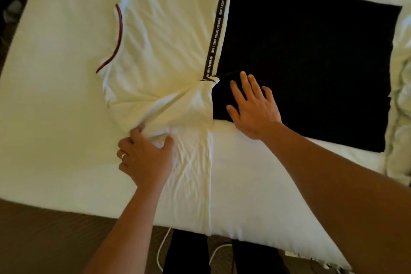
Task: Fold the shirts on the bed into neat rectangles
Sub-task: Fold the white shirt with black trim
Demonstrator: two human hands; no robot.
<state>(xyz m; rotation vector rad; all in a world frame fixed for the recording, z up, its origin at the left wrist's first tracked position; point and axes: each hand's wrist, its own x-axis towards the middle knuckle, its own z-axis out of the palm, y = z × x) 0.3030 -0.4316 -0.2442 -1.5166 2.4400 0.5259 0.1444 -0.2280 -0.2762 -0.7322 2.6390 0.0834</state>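
On the bed (55, 100), the white-and-black shirt (169, 46) lies only partly folded. The left hand (144, 160) pinches its white cloth; the right hand (252, 107) presses flat, fingers spread.

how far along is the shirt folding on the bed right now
Early on. Nothing on the white bed shows as a finished rectangle. In hand: the white and black shirt with the lettered stripe lies spread out; the left hand grips bunched white fabric at its near edge, and the right hand presses flat on the black half. Left: all of its folds.
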